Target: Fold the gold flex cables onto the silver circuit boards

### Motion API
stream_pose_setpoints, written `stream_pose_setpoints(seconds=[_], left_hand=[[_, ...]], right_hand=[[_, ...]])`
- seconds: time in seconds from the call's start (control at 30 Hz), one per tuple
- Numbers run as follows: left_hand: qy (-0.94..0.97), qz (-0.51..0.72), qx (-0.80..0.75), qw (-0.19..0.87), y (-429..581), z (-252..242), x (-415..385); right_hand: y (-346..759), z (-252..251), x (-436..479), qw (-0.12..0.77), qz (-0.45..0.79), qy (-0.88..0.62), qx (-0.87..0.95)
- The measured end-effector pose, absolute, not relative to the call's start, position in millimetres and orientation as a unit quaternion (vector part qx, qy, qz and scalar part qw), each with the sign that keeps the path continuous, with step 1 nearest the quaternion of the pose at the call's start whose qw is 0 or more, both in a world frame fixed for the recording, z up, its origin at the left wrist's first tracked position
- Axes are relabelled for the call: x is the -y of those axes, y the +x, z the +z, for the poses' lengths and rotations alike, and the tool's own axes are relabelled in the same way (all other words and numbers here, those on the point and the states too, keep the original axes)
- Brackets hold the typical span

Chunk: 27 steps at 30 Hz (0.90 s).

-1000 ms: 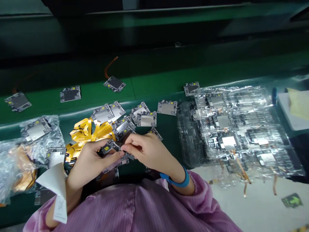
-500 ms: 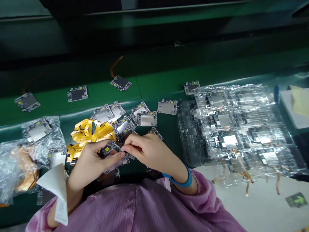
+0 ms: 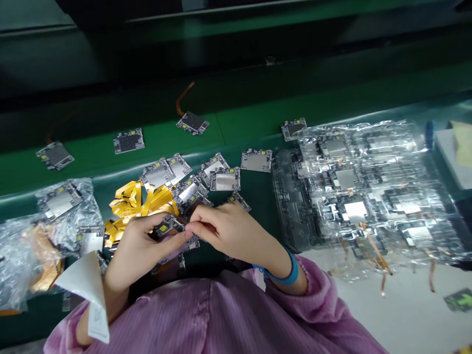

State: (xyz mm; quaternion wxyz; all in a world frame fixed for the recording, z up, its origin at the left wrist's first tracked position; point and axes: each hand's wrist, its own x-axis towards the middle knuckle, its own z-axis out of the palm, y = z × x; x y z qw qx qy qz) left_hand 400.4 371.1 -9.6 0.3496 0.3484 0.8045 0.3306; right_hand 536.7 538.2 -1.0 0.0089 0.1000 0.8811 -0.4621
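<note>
My left hand (image 3: 143, 250) grips a circuit board (image 3: 167, 227) with a yellow square on it, thumb on the near side. My right hand (image 3: 224, 228) is closed in a pinch at the board's right edge; what lies between thumb and forefinger is hidden. A blue wristband (image 3: 285, 273) circles the right wrist. Just beyond the hands lie several loose circuit boards (image 3: 225, 179) with silver shields, some overlapping. A bundle of yellow-orange flex cables (image 3: 145, 201) sits beside the left hand. A white paper label (image 3: 86, 280) hangs by the left forearm.
Clear plastic trays (image 3: 298, 216) holding boards are stacked at right, overhanging the bench edge. Bubble wrap (image 3: 18, 255) with copper-coloured strips and boards lies at left. Across the far green belt (image 3: 243, 115), several boards are spaced out. A white block (image 3: 453, 152) stands far right.
The belt's seam and the boards on its left and middle have shifted slightly right against the bench. Both hands keep nearly the same hold on the circuit board. The view has tilted slightly.
</note>
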Motion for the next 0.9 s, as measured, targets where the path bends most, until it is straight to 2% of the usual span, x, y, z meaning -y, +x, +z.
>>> stream_pose_setpoints(seconds=[0.3, 0.53, 0.8, 0.9], left_hand=[[0.338, 0.362, -0.772, 0.398, 400, -5, -373], [0.362, 0.379, -0.737, 0.427, 395, 4, -373], [0.355, 0.411, -0.735, 0.407, 398, -10, -372], [0.356, 0.422, -0.754, 0.356, 400, -18, -374]], right_hand=[[538, -5, -534, -0.010, -0.504, 0.107, -0.857], [542, -6, -525, -0.060, -0.520, 0.104, -0.846], [540, -11, -523, -0.047, -0.526, 0.124, -0.840], [538, -15, -523, -0.115, -0.511, 0.145, -0.839]])
